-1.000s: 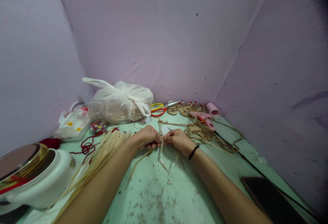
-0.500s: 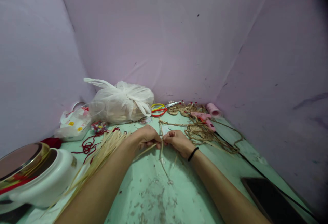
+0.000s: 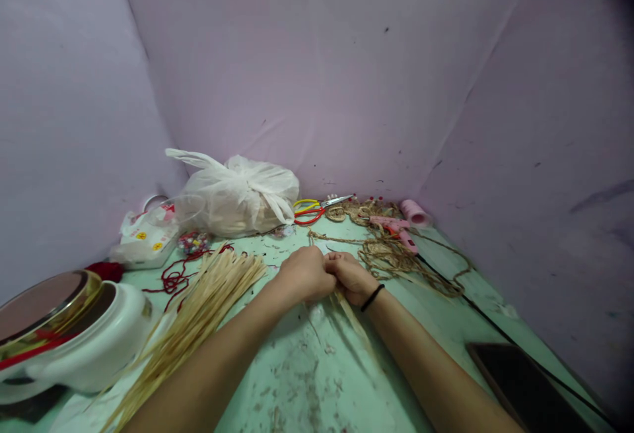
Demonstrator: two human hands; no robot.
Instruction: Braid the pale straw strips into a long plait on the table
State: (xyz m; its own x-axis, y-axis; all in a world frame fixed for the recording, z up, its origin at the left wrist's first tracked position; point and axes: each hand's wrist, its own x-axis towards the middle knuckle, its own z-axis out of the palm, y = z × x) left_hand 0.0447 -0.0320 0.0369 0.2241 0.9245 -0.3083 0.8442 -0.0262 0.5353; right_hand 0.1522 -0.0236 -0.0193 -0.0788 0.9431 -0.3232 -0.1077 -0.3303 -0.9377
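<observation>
My left hand (image 3: 308,276) is closed, its back towards me, and touches my right hand (image 3: 349,277). The right fingers are pinched together, with a black band on that wrist. A pale straw strip (image 3: 354,321) comes out from between the hands and slants down to the right, smeared by motion. Just behind them, a length of jute twine (image 3: 339,240) runs from a tangled twine heap (image 3: 381,255). The exact pinch point is hidden behind the left hand. A bundle of straw strips (image 3: 212,307) lies beside my left forearm.
At the back are a tied white plastic bag (image 3: 242,199), scissors (image 3: 312,212), a pink glue gun (image 3: 396,230) and a pink thread spool (image 3: 415,214). Dark red yarn (image 3: 173,280) and a white pot (image 3: 111,347) stand left. A dark flat device (image 3: 525,383) lies right.
My left hand has moved right, up against the right hand. The straw strip that pointed down-left now hangs down-right. My right hand stays almost where it was.
</observation>
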